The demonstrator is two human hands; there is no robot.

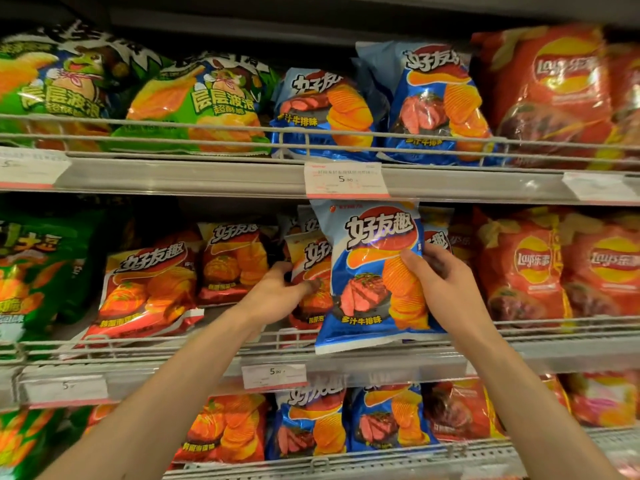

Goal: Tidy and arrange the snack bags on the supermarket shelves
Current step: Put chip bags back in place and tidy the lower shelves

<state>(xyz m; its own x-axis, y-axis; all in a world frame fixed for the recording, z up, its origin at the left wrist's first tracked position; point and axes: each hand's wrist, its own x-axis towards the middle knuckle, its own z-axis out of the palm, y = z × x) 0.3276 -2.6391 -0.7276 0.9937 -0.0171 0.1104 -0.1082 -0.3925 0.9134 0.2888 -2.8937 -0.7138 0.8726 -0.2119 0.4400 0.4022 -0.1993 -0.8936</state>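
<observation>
Blue steak-flavour bag [372, 271] gripped by the right hand [446, 289] (upright), left hand [277, 296] seemingly pinching a red bag [310, 271].

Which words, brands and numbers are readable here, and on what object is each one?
"好友趣" and "多汁牛排味": blue bag held by the right hand.
"层层波浪": green bag, top shelf.
"Lay's": red bag, middle shelf.
"5.90": price tag; its small print is unreadable.
"5.90": lower price tag.

three shelves [194, 178] in view, carrying five blue snack bags [374, 271], four green bags [197, 105], roughly nine red or orange bags [149, 289] and six price tags [346, 180]
</observation>
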